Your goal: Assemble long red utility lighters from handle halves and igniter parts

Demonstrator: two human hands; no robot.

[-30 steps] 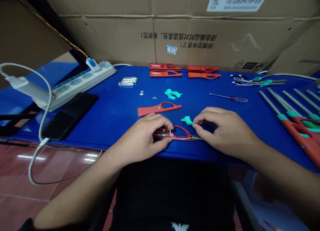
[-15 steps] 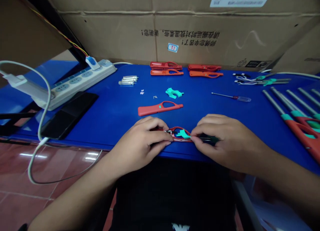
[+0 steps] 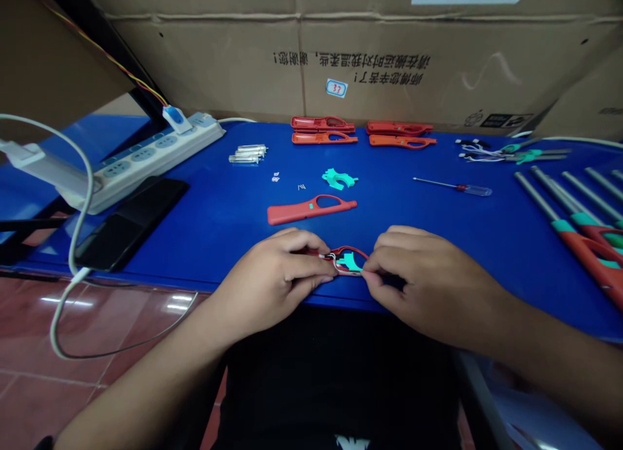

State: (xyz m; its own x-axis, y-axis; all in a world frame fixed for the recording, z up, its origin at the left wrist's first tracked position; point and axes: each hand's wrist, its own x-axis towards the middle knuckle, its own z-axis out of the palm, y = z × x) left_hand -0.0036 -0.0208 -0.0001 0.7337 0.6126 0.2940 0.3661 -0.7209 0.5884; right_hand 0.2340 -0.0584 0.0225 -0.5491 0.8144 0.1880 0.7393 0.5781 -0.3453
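Both my hands hold a red plastic lighter handle shell (image 3: 348,251) at the front of the blue table, with wires and small metal parts inside it. My left hand (image 3: 272,265) grips its left end. My right hand (image 3: 418,284) pinches its right end, and much of the shell is hidden by my fingers. A teal plastic piece (image 3: 351,262) lies inside the shell's oval loop, between my hands. Just beyond my hands lies a loose red handle half (image 3: 309,210) with a small teal mark.
On the blue table (image 3: 209,242) lie a teal part (image 3: 338,178), glass-like tubes (image 3: 247,153), a screwdriver (image 3: 455,187), red shells (image 3: 321,130), and wired teal parts (image 3: 516,152). Long lighters (image 3: 584,242) lie right; a power strip (image 3: 141,164) and phone (image 3: 131,223) lie left.
The teal piece has moved from my right fingertips into the red shell's loop. My hands have closed in around the shell, and the view has shifted slightly.
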